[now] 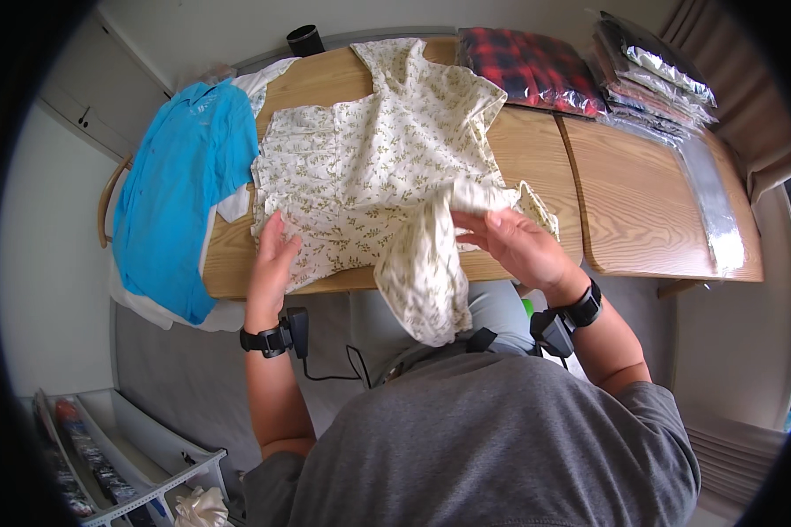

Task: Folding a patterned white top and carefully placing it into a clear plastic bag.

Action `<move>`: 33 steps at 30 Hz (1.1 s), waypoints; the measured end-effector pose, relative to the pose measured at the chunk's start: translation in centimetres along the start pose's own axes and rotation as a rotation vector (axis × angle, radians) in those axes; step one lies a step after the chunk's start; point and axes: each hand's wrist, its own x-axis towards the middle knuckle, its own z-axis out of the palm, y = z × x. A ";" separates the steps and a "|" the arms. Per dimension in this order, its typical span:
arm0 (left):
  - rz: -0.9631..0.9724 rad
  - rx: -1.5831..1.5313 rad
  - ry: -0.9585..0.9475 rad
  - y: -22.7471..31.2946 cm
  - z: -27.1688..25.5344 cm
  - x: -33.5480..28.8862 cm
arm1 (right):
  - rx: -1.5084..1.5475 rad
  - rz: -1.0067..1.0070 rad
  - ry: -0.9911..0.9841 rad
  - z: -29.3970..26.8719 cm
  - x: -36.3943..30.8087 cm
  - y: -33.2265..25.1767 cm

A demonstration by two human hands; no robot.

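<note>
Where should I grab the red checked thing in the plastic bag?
Probably grip the red checked package by the middle of its near edge, coming from the near side: it lies flat, bare table shows in front of that edge, and the stack of bagged things crowds its right.

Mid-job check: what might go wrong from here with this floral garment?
1. A loose fold by the right hand hangs past the table's near edge, so its weight might drag the floral garment askew or crease it.
2. The cable from the left wrist's device dangles below that edge and could snag.
3. The blue shirt reaches past the near-left corner, so a bump might make it slip.
</note>
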 end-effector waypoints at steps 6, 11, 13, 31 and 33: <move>0.272 0.159 0.007 0.9 2.3 -1.4 | -0.331 0.325 0.232 0.6 0.1 0.3; 0.206 0.080 -0.165 3.0 6.0 -2.5 | -0.165 0.475 0.279 -0.1 -0.2 2.3; 0.184 0.088 -0.270 4.1 7.5 -2.6 | -0.125 0.463 0.255 0.1 0.5 2.5; 0.506 0.366 0.319 7.6 6.9 -1.8 | -0.713 0.198 0.068 0.7 3.2 -3.3; 0.487 0.506 0.229 8.4 5.2 -0.4 | -0.843 0.117 0.308 -1.3 2.4 -4.6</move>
